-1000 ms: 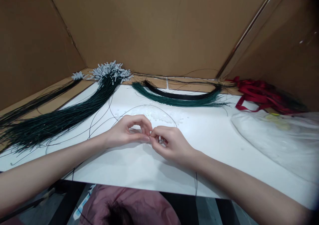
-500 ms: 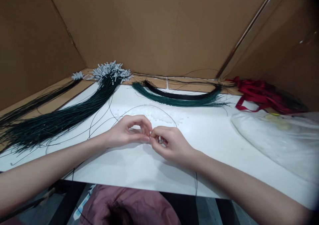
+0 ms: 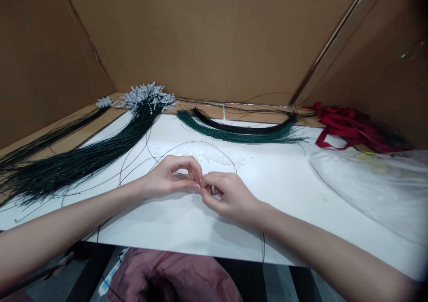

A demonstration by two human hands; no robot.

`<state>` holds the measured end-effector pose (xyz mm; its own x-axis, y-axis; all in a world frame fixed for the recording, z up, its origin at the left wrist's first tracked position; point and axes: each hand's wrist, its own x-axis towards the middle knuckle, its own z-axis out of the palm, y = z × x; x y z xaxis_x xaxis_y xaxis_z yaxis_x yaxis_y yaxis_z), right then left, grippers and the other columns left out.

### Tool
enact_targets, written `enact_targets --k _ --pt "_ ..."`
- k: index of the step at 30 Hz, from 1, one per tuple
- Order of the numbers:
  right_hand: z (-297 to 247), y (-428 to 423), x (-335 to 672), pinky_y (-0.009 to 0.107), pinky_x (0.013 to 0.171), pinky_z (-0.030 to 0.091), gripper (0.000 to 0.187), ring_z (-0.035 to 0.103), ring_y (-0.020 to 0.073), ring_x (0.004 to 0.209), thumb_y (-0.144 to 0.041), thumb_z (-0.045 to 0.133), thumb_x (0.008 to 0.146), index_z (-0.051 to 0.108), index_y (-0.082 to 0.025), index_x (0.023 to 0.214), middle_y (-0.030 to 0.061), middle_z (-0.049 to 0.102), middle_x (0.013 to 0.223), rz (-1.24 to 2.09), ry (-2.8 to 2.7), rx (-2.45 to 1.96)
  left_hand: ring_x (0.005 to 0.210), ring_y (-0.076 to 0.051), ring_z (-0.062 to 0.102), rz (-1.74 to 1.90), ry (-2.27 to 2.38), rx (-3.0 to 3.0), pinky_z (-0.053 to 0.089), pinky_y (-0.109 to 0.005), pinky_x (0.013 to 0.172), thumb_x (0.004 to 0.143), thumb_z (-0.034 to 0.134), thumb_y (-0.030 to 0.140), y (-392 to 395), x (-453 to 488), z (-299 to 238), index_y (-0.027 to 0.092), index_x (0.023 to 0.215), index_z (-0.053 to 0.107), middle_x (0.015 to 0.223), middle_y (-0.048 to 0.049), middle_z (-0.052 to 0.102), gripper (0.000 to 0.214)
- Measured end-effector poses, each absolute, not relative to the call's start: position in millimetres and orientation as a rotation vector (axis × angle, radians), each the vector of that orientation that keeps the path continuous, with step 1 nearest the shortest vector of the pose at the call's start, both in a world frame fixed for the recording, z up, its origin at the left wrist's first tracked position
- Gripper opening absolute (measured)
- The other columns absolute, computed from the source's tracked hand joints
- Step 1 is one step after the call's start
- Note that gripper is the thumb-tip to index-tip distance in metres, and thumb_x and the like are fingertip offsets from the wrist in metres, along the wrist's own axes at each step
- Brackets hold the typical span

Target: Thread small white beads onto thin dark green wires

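Holding white beads (image 3: 214,190), right hand (image 3: 236,196) meets left hand (image 3: 163,177) (fingertips touching).

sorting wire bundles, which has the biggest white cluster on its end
The thick green bundle at left: its cluster spreads widest. The thin dark bundle beside it has a smaller one; the two curved bundles show none.

White board (image 3: 287,195) under loose beads (image 3: 209,154), green wires (image 3: 230,136)
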<state>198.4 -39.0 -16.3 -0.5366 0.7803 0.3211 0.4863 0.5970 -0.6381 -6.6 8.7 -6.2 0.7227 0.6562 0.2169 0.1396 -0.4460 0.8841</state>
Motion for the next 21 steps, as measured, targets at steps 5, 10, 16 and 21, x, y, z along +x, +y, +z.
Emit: enact_targets --k 5,10,16,21 --pt "-16.5 -38.7 198.4 0.020 0.058 0.034 0.011 0.046 0.0087 0.058 -0.013 0.052 0.082 0.055 -0.016 0.072 -0.0016 0.056 0.067 0.647 -2.219 -1.003 0.079 -0.016 0.064 0.706 0.612 1.987 0.053 -0.027 0.074 0.080 0.073 0.022 10.0 -6.5 -6.5 0.013 0.085 0.065 0.083 -0.0052 0.068 0.013" --pt "-18.6 -37.6 198.9 0.021 0.059 0.035 0.010 0.047 0.0088 0.059 -0.014 0.052 0.083 0.058 -0.016 0.075 -0.0011 0.058 0.070 0.630 -2.211 -1.012 0.079 -0.015 0.065 0.721 0.606 1.984 0.052 -0.027 0.075 0.080 0.073 0.021 10.6 -5.7 -4.9 0.013 0.086 0.066 0.083 -0.0049 0.068 0.012" --pt "-18.0 -36.9 199.3 0.021 0.060 0.036 0.012 0.048 0.0095 0.060 -0.016 0.051 0.084 0.059 -0.016 0.076 -0.0002 0.059 0.070 0.603 -2.193 -1.023 0.081 -0.016 0.064 0.736 0.598 1.988 0.052 -0.028 0.077 0.080 0.073 0.020 12.4 -5.7 -7.5 0.013 0.087 0.066 0.085 -0.0057 0.068 0.012" --pt "-19.4 -36.9 199.7 0.021 0.059 0.035 0.012 0.048 0.0090 0.060 -0.016 0.052 0.084 0.060 -0.016 0.076 -0.0006 0.059 0.070 0.576 -2.179 -1.038 0.081 -0.015 0.064 0.750 0.588 1.978 0.051 -0.027 0.078 0.080 0.073 0.018 12.1 -5.6 -7.2 0.013 0.087 0.066 0.086 -0.0054 0.068 0.011"
